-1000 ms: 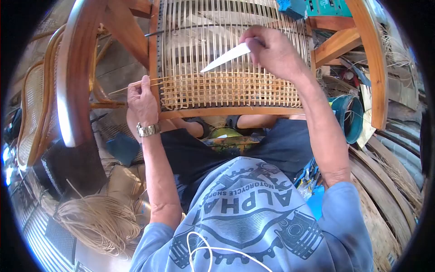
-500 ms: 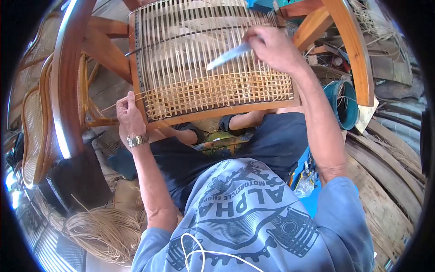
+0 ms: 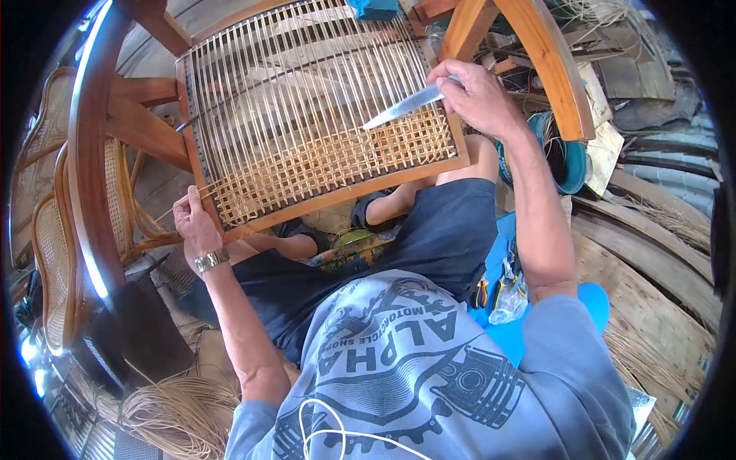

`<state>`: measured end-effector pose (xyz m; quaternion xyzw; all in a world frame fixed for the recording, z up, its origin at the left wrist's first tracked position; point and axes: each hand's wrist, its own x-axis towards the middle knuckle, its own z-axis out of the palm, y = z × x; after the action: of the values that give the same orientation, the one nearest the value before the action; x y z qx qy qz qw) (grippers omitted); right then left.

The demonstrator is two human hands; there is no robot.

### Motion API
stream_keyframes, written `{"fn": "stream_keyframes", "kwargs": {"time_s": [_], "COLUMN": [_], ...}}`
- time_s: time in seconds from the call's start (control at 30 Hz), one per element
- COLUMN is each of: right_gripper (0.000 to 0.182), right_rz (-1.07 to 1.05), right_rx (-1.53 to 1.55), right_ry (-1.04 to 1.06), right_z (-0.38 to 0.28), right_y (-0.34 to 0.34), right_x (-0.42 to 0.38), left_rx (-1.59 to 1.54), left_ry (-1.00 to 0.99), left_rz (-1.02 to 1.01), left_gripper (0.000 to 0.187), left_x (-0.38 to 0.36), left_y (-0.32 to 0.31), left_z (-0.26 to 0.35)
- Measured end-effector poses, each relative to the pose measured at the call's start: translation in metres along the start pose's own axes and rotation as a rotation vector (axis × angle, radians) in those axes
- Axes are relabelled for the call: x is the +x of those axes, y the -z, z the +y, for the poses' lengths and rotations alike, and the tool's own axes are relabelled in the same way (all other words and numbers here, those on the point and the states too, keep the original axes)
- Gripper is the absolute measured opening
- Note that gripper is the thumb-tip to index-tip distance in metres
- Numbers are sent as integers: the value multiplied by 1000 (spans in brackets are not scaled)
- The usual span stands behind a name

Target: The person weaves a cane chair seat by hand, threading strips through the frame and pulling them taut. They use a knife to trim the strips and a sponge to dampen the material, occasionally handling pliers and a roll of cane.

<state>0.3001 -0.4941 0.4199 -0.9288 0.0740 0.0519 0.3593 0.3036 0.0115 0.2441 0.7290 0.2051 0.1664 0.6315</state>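
My right hand [image 3: 479, 98] grips a knife [image 3: 402, 106] with a long, pale, pointed blade. Its tip lies at the upper edge of the woven cane band [image 3: 330, 172], right of the middle. Above that band, bare lengthwise cane strands [image 3: 284, 84] run across the wooden chair seat frame [image 3: 345, 192]. At the frame's left side, my left hand [image 3: 198, 228] pinches a thin cane strand [image 3: 170, 215] that passes into the weave. A dark rod [image 3: 307, 67] crosses the lengthwise strands farther up.
Curved wooden chair parts [image 3: 548, 65] rise on both sides of the seat. A teal bucket [image 3: 571, 165] stands at right, with pliers [image 3: 481, 293] on blue material below. Cane-backed chairs [image 3: 57, 245] stand left, above a cane bundle [image 3: 180, 406]. A blue object [image 3: 373, 8] sits at the top.
My right hand has brought the knife down, from a blurred swing above the strands to the woven band's upper edge. The left hand still holds its strand. The whole view has shifted somewhat.
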Motion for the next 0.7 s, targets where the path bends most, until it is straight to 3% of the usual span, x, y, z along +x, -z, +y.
{"fn": "stream_keyframes", "kwargs": {"time_s": [0.2, 0.27, 0.33, 0.37, 0.47, 0.53, 0.6, 0.7], "right_gripper": [21, 21, 23, 21, 19, 16, 14, 17], "right_rz": [-38, -8, -9, -60, -168, -277, -335, -394], "right_rx": [-21, 139, 251, 341, 521, 632, 666, 410], "right_ry": [-44, 41, 4, -50, -170, -187, -182, -229], "right_z": [40, 58, 70, 71, 72, 74, 71, 65], "right_y": [35, 46, 44, 41, -11, -45, -58, -63], "right_x": [-10, -27, -45, -53, -62, -60, -52, -41], "left_rx": [56, 68, 297, 365, 477, 470, 521, 528], "left_ry": [-1, 19, 37, 66, 86, 337, 242, 88], "left_rz": [-28, -15, -279, -332, -567, -695, -729, -782], "left_gripper": [22, 22, 25, 35, 43, 44, 44, 41], "left_x": [3, 6, 15, 19, 26, 37, 44, 49], "left_y": [0, 1, 13, 15, 20, 28, 38, 42], "left_z": [5, 13, 27, 36, 74, 89, 92, 88]}}
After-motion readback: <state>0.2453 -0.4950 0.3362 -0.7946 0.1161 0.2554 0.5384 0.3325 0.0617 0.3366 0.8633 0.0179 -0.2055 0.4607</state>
